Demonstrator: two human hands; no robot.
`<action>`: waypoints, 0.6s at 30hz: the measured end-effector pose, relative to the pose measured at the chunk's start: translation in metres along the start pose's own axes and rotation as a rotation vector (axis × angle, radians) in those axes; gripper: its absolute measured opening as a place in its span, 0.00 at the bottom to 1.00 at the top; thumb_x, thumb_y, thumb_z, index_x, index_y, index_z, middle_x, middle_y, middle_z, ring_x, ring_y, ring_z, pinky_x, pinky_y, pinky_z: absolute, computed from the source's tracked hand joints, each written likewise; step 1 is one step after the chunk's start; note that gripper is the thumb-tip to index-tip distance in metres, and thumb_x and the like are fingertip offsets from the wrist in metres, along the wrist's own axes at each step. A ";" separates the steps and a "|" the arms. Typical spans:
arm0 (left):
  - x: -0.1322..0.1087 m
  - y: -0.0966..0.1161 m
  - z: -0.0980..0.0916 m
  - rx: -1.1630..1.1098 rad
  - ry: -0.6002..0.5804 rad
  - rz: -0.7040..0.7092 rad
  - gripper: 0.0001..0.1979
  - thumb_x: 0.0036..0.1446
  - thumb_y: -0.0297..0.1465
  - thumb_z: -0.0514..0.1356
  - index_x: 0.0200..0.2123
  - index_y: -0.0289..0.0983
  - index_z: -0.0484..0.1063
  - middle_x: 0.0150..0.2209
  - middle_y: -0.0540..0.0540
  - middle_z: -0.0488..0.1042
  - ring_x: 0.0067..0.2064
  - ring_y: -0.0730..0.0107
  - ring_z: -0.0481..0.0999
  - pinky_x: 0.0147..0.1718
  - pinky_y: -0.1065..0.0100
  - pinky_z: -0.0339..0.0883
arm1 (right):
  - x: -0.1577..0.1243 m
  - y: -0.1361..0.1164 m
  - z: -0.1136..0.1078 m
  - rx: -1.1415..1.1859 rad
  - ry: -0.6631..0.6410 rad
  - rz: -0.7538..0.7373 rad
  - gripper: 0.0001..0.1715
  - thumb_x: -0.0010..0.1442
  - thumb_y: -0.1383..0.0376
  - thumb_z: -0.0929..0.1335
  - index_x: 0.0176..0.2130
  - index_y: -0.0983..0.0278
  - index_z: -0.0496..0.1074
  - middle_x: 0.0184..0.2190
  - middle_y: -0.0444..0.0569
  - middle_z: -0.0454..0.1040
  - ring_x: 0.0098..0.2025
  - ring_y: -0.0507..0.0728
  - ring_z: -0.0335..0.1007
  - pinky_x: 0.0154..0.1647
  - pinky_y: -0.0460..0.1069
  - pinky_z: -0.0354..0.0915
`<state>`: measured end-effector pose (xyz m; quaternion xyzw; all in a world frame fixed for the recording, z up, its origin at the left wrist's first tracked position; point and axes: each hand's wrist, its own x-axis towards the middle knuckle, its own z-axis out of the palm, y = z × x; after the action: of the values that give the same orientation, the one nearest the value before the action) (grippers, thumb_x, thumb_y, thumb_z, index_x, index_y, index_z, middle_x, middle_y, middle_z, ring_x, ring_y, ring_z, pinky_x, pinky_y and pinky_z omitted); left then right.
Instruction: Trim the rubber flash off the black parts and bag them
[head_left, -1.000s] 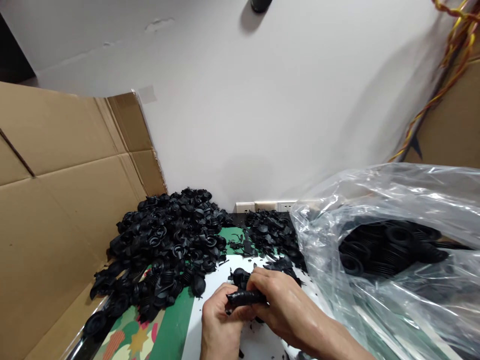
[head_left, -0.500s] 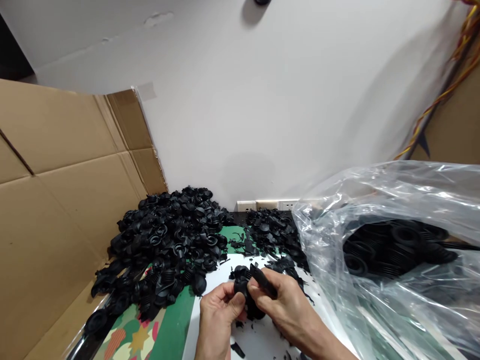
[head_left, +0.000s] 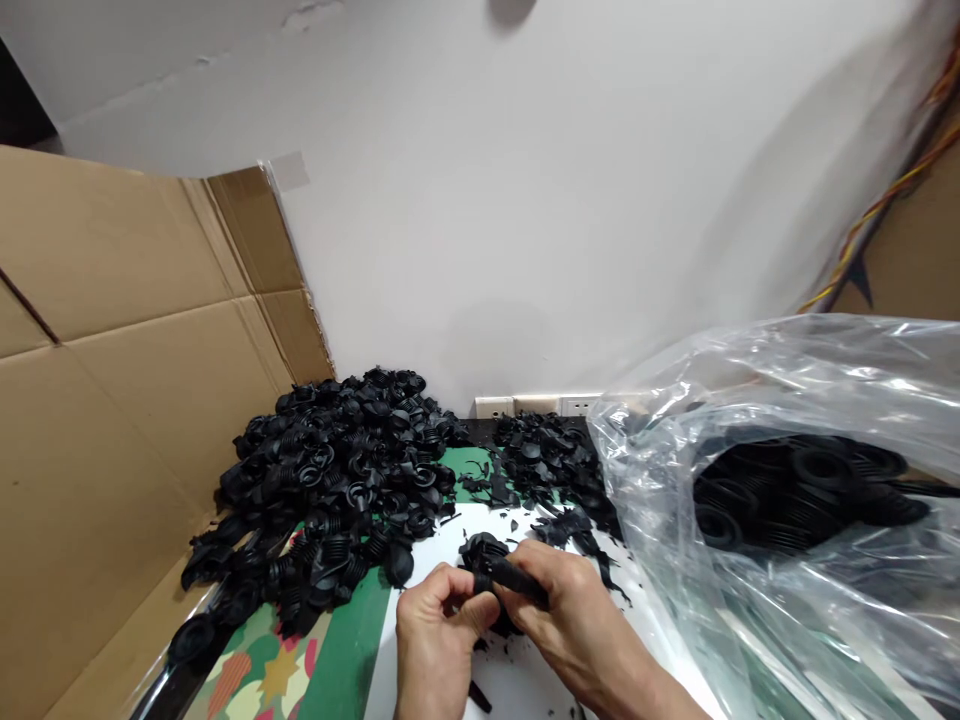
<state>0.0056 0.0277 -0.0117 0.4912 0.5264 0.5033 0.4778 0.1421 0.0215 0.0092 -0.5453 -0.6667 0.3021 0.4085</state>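
Observation:
Low in the middle of the head view, my left hand [head_left: 436, 635] pinches a small black ribbed rubber piece [head_left: 482, 581] between thumb and fingers. My right hand [head_left: 574, 615] is closed around a thick black pen-shaped tool [head_left: 523, 581], its end against that piece. Whether the tool has a blade cannot be made out. More black rubber pieces [head_left: 482, 549] lie just beyond and under the fingers, partly hidden. Beneath both hands is a white sheet [head_left: 427, 555] scattered with black scraps.
A large heap of black ribbed rubber pieces [head_left: 337, 480] rises on the left beside a cardboard panel [head_left: 135, 400]. Behind the hands lies a smaller pile of black scraps [head_left: 551, 455]. On the right, a clear plastic bag [head_left: 645, 490] holds black rubber rings [head_left: 817, 470]. Wall sockets [head_left: 577, 405] sit behind.
The tool in my right hand has tipped down, from pointing up to lying flatter against the rubber piece. Both hands stay close together, and the view has shifted slightly.

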 end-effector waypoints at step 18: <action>0.002 -0.003 -0.003 -0.236 -0.025 -0.118 0.19 0.37 0.43 0.70 0.16 0.34 0.68 0.16 0.54 0.61 0.22 0.76 0.56 0.22 0.74 0.51 | 0.004 0.010 -0.019 0.213 0.232 0.251 0.06 0.44 0.63 0.61 0.19 0.62 0.63 0.18 0.42 0.63 0.24 0.54 0.59 0.26 0.48 0.56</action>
<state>0.0021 0.0292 -0.0148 0.4057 0.4856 0.5267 0.5676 0.1634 0.0268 0.0105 -0.6091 -0.5061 0.3547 0.4971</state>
